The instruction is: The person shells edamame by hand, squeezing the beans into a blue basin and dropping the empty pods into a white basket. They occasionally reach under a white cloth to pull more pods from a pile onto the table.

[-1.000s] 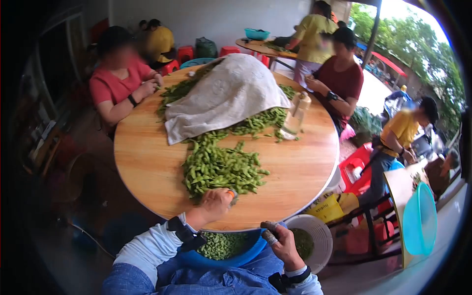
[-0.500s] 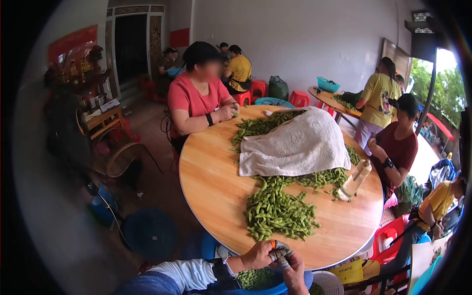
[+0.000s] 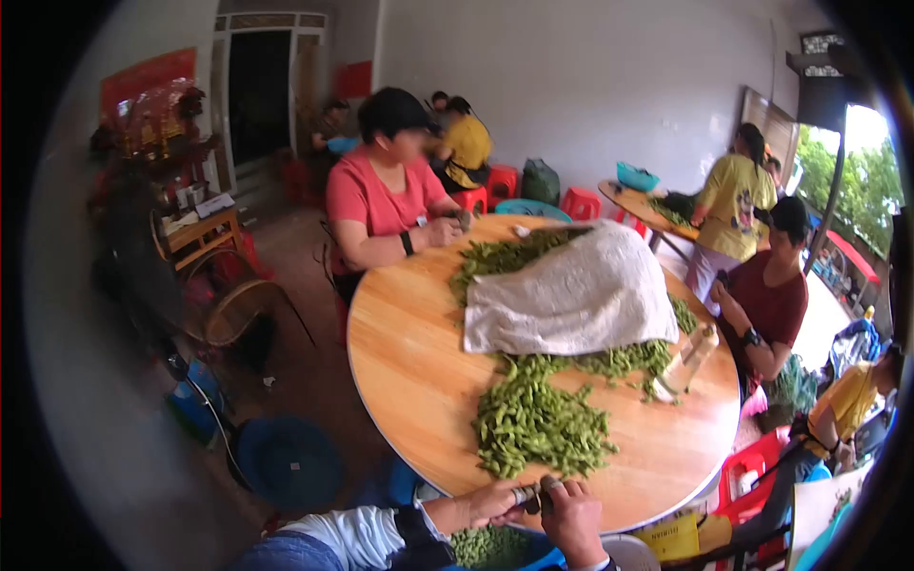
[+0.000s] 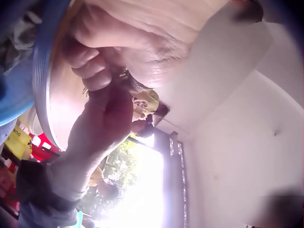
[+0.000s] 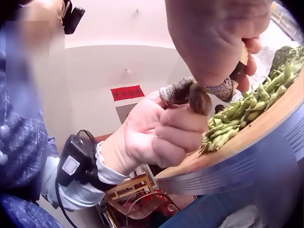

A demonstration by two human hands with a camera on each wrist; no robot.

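My left hand (image 3: 487, 504) and right hand (image 3: 573, 521) meet at the near table edge, above a blue basin (image 3: 547, 557) of shelled green beans (image 3: 486, 546). Worn grey covers (image 5: 176, 91) wrap thumbs and fingertips. In the right wrist view the left hand's fingers curl into the palm, its thumb close to the right thumb. The right hand bends over from above. Both pinch at a soybean pod, largely hidden by the fingers. Just beyond lies a heap of green soybean pods (image 3: 541, 423) on the round wooden table (image 3: 409, 381).
A pale towel (image 3: 571, 290) covers a larger pod mound, with a clear bottle (image 3: 685, 362) to its right. People sit at the table's left and right sides. A white basket (image 3: 630, 552) stands below on the right; a blue tub (image 3: 288, 462) is on the floor at left.
The left hand has come back from the pod heap to meet the right hand over the basin. The head view has swung left. The hands have stayed together since half a second ago.
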